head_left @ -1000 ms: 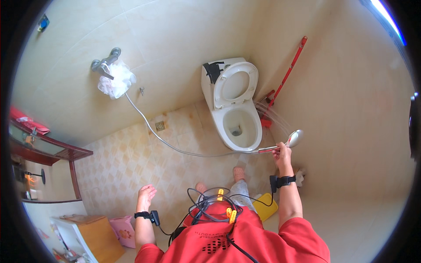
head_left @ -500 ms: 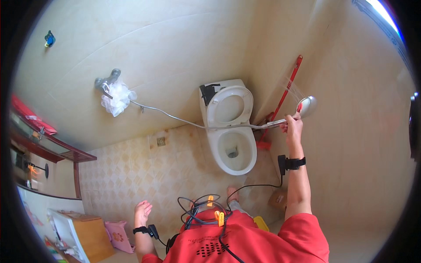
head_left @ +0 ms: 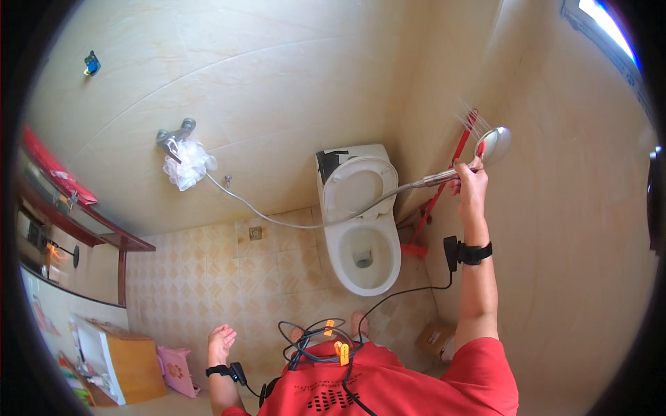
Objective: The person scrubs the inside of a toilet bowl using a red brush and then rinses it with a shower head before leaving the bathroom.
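Note:
In my right hand [head_left: 472, 187] is a silver handheld shower head [head_left: 495, 147], gripped by its handle and raised near the right wall. Thin jets of water leave it toward the upper left, against the wall. A grey shower hose [head_left: 277, 223] sags from the handle across the white toilet [head_left: 335, 258] to the wall mixer tap [head_left: 177, 135]. Behind the shower head leans a red long-handled broom or squeegee [head_left: 438, 191], partly hidden by my hand. My left hand [head_left: 221, 340] hangs low at the left, fingers stretched out and holding nothing.
A white bath puff [head_left: 189, 166] hangs at the tap. The tiled floor [head_left: 208, 270] has a drain [head_left: 255, 234]. A cabinet [head_left: 139, 367] and pink item [head_left: 179, 371] stand lower left; a cardboard box [head_left: 437, 340] lies right. A looped black cable [head_left: 305, 340] hangs before me.
My right hand has raised the shower head slightly up and to the right, its water still running. The view has shifted a little. My left hand stays low and empty.

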Tool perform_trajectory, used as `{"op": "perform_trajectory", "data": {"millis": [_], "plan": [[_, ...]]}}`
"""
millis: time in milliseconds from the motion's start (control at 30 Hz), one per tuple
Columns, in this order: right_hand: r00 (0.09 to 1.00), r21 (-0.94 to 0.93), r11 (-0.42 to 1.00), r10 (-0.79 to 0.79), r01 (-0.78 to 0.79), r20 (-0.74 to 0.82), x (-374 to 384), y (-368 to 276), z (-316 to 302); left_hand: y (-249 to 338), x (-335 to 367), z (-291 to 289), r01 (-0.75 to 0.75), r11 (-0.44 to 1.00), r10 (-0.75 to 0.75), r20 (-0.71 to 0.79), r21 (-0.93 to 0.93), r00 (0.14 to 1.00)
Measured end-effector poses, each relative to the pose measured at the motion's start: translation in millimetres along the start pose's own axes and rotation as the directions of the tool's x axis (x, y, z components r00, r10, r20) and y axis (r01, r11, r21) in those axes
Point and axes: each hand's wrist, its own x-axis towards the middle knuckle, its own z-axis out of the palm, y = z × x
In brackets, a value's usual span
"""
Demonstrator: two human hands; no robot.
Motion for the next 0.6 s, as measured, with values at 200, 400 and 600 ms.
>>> {"op": "perform_trajectory", "data": {"millis": [200, 400, 600], "plan": [[0.995, 0.015, 0.995, -0.097, 0.097, 0.01, 22, -35, 10, -15, -3, -4, -0.005, 1.0, 0.004, -0.033, -0.031, 0.999], [0.986, 0.007, 0.987, -0.159, 0.159, 0.045, 32, -80, 26, -16, -6, -6, -0.008, 0.999, 0.006, -0.043, -0.045, 0.999], [0.972, 0.011, 0.987, -0.16, 0.16, 0.175, 54, -104, 40, -14, -5, 5, -0.019, 0.997, 0.014, -0.064, -0.078, 0.998]]}}
